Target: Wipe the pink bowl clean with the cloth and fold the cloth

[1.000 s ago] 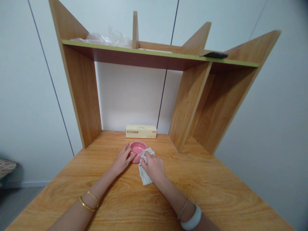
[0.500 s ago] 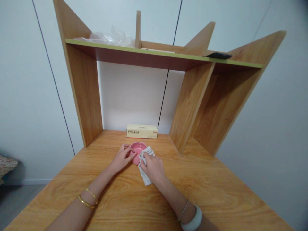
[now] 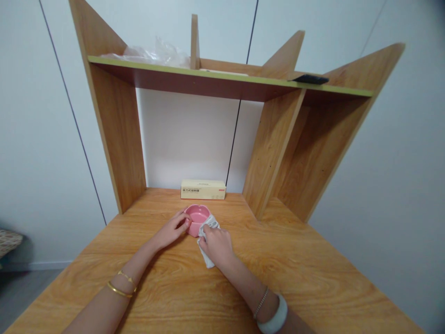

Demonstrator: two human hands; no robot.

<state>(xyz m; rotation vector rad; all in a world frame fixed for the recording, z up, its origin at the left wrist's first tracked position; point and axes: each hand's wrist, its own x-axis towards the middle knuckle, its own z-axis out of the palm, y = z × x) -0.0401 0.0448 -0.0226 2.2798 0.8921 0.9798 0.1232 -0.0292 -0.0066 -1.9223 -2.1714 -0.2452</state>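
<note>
A small pink dish (image 3: 198, 215) with a notched rim sits on the wooden desk (image 3: 285, 273). My left hand (image 3: 170, 230) grips its left side, fingers curled round the rim. My right hand (image 3: 215, 243) is closed on a grey-white cloth (image 3: 207, 226) and presses it against the dish's right edge. Part of the cloth trails below my right hand onto the desk.
A long cream box (image 3: 203, 189) lies behind the dish against the back wall. Upright wooden panels (image 3: 118, 139) flank the desk bay, with a shelf (image 3: 222, 79) above holding a clear plastic bag (image 3: 153, 53) and a dark flat object (image 3: 309, 79).
My right hand with the cloth has shifted slightly left along the dish's rim. My left hand stays on the dish. The view itself has swayed a little.
</note>
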